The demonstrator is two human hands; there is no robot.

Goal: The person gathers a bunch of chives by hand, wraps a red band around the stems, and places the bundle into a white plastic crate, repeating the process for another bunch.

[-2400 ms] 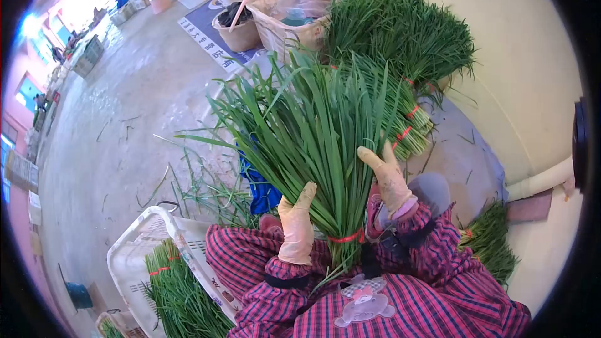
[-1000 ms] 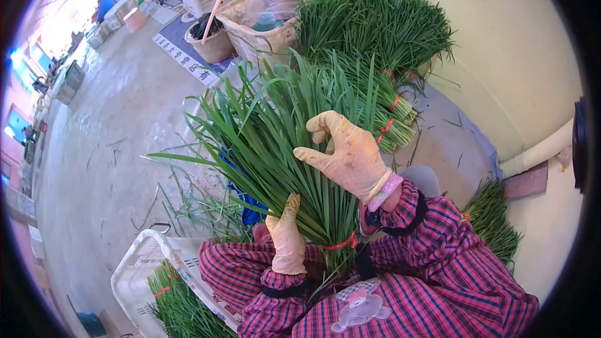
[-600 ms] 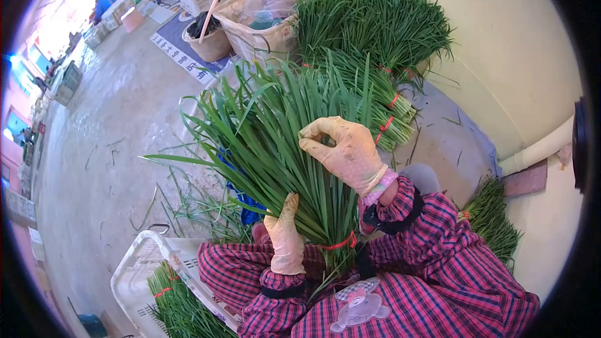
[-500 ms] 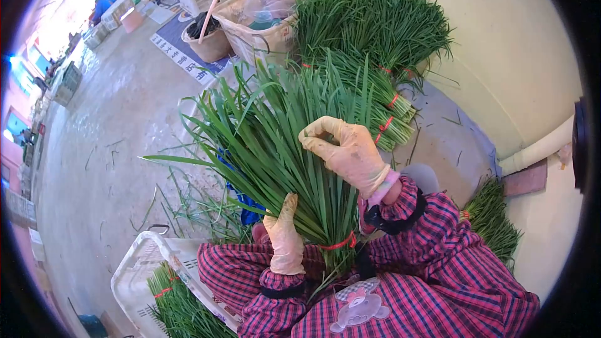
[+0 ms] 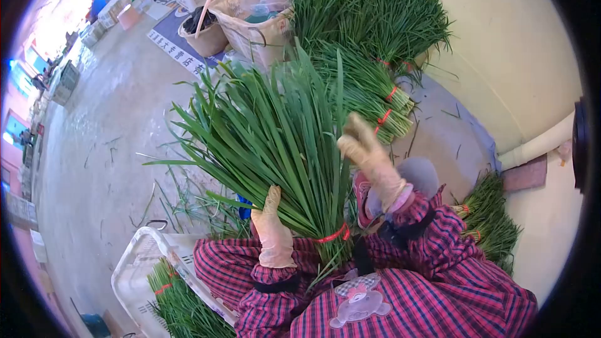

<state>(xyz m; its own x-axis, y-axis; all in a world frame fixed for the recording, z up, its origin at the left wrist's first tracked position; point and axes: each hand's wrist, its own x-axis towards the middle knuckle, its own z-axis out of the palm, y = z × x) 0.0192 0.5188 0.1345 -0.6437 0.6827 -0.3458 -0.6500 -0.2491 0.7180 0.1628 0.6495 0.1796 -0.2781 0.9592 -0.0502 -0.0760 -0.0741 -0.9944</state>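
Observation:
A large bunch of garlic chives (image 5: 285, 144) stands tilted in front of my lap, its long green leaves fanned away from me. Near its base runs a red tie (image 5: 333, 234). My left hand (image 5: 273, 233), in a pale stained glove, grips the left side of the bunch, thumb in front and the other fingers hidden behind the leaves. Beside the right edge of the leaves is my right hand (image 5: 374, 161), also gloved and a little blurred, with its fingers apart and nothing visible in them.
Tied chive bundles (image 5: 375, 22) are heaped against the wall. More bundles (image 5: 491, 222) lie at right, others inside a white plastic crate (image 5: 145, 244) at lower left. Loose leaves (image 5: 188, 203) litter the floor. A bucket (image 5: 206, 40) and a basket (image 5: 260, 37) stand ahead.
My right hand has moved right and slightly down, away from the leaves, and its pinched fingers have spread. My left hand has shifted slightly left, still on the bunch of garlic chives.

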